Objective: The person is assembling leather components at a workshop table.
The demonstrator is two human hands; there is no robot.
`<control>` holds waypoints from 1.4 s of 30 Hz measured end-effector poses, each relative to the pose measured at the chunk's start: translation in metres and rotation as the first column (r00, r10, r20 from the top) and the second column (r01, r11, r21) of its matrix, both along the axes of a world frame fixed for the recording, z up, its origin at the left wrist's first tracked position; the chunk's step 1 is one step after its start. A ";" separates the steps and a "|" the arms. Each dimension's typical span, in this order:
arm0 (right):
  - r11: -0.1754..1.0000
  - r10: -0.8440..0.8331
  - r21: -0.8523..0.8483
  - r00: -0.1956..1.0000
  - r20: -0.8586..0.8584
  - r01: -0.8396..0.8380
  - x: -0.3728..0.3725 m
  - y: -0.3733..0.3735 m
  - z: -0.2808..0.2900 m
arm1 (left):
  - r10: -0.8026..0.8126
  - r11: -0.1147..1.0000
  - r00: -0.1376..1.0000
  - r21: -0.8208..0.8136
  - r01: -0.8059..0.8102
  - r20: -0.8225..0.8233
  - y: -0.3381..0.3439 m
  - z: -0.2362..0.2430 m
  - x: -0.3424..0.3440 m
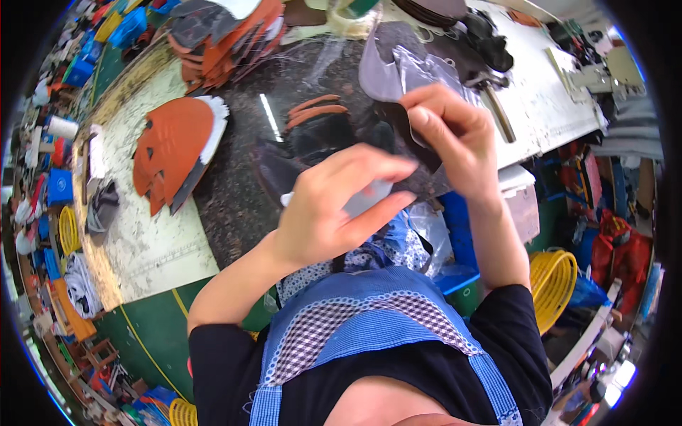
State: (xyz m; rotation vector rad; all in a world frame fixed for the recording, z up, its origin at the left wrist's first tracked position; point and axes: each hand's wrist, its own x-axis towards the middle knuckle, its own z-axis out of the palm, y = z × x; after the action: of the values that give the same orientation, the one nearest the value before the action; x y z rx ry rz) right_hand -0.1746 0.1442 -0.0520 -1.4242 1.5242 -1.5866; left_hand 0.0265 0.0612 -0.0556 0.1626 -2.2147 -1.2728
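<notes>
My right hand [451,131] is closed in a pinch at the lower edge of a grey, leather-like sheet piece [381,69], whose dark brown underside hangs below the fingers. My left hand [334,202], slightly blurred, is over the table's near edge with thumb and fingers apart. A pale grey patch shows between them; I cannot tell what it is. Beyond the left hand, dark cut pieces with orange-brown edges [318,110] lie on the dark speckled slab [234,170]. To the left rests an orange-brown cut piece with a white, frayed edge [174,145].
A stack of orange-brown and grey cut pieces [231,46] sits at the far left of the slab. At the far right, a hammer [499,113] lies near black crumpled material [486,42]. Yellow baskets [553,287] and blue bins [458,234] stand below table level.
</notes>
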 end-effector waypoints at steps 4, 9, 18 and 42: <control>0.986 0.118 -0.164 0.861 0.495 -0.041 0.040 -0.003 0.000 | 0.217 0.785 0.933 0.620 0.008 -0.287 0.006 0.001 -0.030; 0.992 0.014 -0.121 0.958 0.285 0.022 0.043 -0.005 0.003 | 0.249 0.704 0.948 0.709 -0.039 -0.195 -0.003 0.010 -0.029; 0.980 -0.173 -0.114 0.980 -0.098 0.161 0.049 -0.002 0.013 | 0.179 0.665 0.977 0.746 -0.034 -0.115 -0.018 0.010 -0.025; 0.906 0.276 0.064 0.698 0.661 -0.419 0.013 0.040 0.031 | -0.086 0.712 0.985 -0.701 -0.045 -0.151 -0.022 0.064 -0.012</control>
State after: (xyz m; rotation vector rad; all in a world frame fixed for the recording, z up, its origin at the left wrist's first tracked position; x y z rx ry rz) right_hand -0.1616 0.1842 -0.0208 -0.8410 0.9045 -1.4073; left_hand 0.0142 0.0389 0.0085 -0.2665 -2.3793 -0.3439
